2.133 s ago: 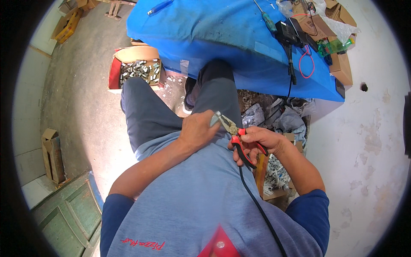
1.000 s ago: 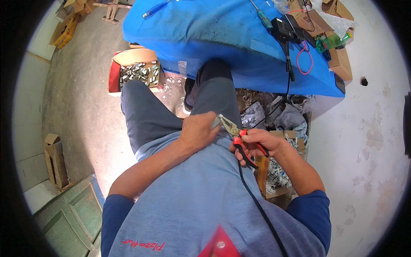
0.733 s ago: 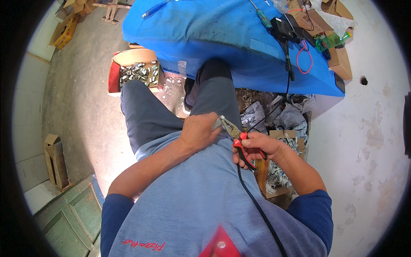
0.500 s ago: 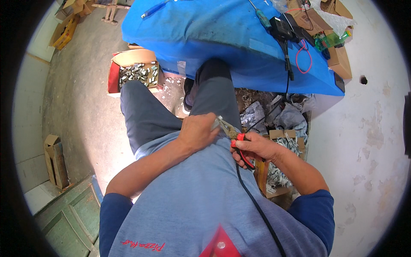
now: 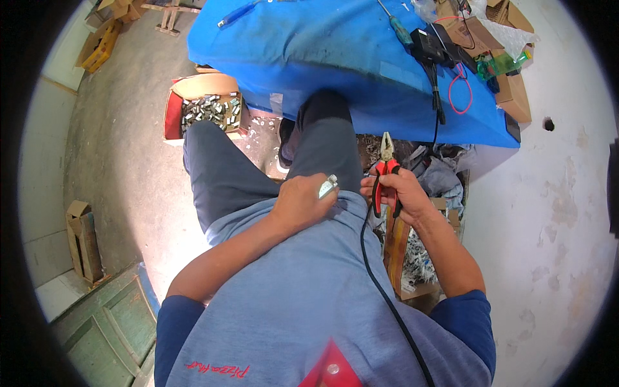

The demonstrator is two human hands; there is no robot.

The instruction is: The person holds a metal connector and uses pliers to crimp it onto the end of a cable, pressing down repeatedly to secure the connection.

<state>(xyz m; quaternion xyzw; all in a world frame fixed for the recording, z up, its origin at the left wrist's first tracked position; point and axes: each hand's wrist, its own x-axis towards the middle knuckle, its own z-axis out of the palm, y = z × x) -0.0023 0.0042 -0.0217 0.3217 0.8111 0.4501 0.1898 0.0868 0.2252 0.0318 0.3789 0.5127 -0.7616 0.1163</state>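
Resting over my lap, my left hand (image 5: 301, 200) is closed round a small silvery-white rectangular piece (image 5: 327, 186), whose end sticks out past the thumb side. Most of that piece is hidden by the fingers, and its exact kind does not show. Off to the right, my right hand (image 5: 401, 191) grips a pair of combination pliers (image 5: 387, 149) by its red and black handles. The metal jaws point away from me, apart from the small piece, and nothing shows between them.
Ahead lies a blue-covered table (image 5: 309, 45) with a screwdriver (image 5: 398, 29), a black adapter (image 5: 429, 48) and cables. An open box (image 5: 173, 116) of small metal pieces stands left of my knee. Another box (image 5: 425, 258) with shredded scrap sits by my right arm. A black cable (image 5: 380, 284) crosses my shirt.
The pliers have left the small piece at my left hand. My right hand has moved them right and turned the jaws to point away from me. My left hand stays nearly in place.
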